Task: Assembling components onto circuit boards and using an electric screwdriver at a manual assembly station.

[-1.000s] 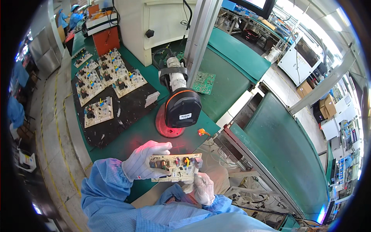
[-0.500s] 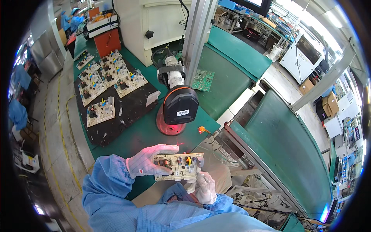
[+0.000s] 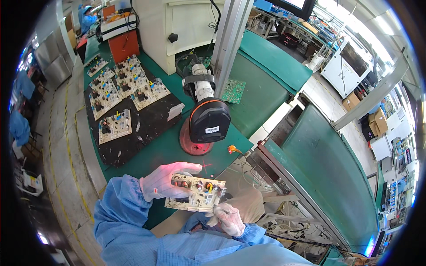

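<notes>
A cream circuit board with mixed components is held up in front of me, tilted a little. My left hand, in a white glove, grips its left end, the thumb over the component side. At the board's lower right edge is my gloved right hand, its fingers curled closed by the corner; whether they pinch the board itself is hard to see. Just beyond the board stands a black scanner on a round red base, casting a red cross of light on the green table.
Several similar boards lie on a black mat at the left. A green board rests behind the scanner near a metal post. An orange item sits at the table edge. Green conveyor belts run at the right.
The board has moved slightly left and down and turned a little clockwise, with both hands moving along. More of the red cross on the table now shows.
</notes>
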`<state>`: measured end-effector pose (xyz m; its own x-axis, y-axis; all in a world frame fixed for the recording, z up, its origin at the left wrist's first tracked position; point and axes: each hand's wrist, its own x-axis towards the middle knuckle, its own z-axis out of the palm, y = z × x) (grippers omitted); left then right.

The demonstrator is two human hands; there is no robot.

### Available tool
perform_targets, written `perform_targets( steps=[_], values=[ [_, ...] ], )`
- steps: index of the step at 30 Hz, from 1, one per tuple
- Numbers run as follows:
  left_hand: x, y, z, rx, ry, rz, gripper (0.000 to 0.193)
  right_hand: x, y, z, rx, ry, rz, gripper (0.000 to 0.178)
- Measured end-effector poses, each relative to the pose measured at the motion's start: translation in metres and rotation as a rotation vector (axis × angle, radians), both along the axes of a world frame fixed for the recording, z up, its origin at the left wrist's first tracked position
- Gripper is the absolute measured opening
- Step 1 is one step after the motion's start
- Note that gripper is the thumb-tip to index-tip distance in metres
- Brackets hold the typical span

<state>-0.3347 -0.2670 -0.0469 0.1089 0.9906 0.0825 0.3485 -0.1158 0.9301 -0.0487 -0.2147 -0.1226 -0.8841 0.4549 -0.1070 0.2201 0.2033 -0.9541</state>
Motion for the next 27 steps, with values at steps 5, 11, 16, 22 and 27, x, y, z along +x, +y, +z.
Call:
perform_targets(
  steps=[5,11,16,22,27],
  values=[
    [-0.009,-0.011,0.018,-0.126,-0.02,0.043,0.068,-0.008,-0.01,-0.002,-0.08,0.083,-0.044,0.036],
    [-0.003,-0.004,-0.003,-0.369,-0.796,0.227,0.07,-0.017,-0.001,-0.014,-0.405,0.127,-0.332,0.037],
    [-0.009,0.005,0.009,-0.105,-0.223,0.099,0.069,-0.017,0.007,0.0,-0.393,0.182,-0.385,0.038],
    [-0.005,0.007,0.004,-0.12,-0.081,0.149,0.068,-0.022,0.009,0.001,0.026,0.08,-0.318,0.035],
    [0.004,-0.002,0.006,-0.349,-0.625,0.218,0.072,-0.023,-0.002,0.006,-0.7,0.178,-0.557,0.025]
  ],
)
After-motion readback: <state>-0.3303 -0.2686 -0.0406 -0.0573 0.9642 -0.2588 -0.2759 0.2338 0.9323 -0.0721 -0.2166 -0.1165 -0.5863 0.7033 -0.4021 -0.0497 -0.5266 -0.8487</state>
